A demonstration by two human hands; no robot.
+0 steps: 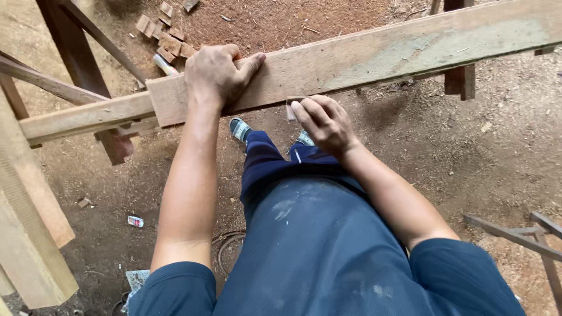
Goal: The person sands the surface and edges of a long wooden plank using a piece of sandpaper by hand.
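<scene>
A long, weathered wooden plank [374, 55] runs across the view from the left to the upper right, resting on a wooden stand. My left hand [218, 73] lies on top of the plank near its left end, fingers curled over the far edge and thumb stretched along the top. My right hand [324, 122] is at the plank's near edge, its fingers pinched on a small piece of sandpaper [291, 110] pressed against the wood. My legs in dark blue trousers and my shoes show below the plank.
A narrower wooden rail [82, 120] runs under the plank on the left, with dark slanted posts [76, 55] behind it. Thick boards [26, 234] lean at the left edge. Small wood offcuts [167, 35] lie on the sawdust-covered ground. Thin dark slats [515, 234] stand at the lower right.
</scene>
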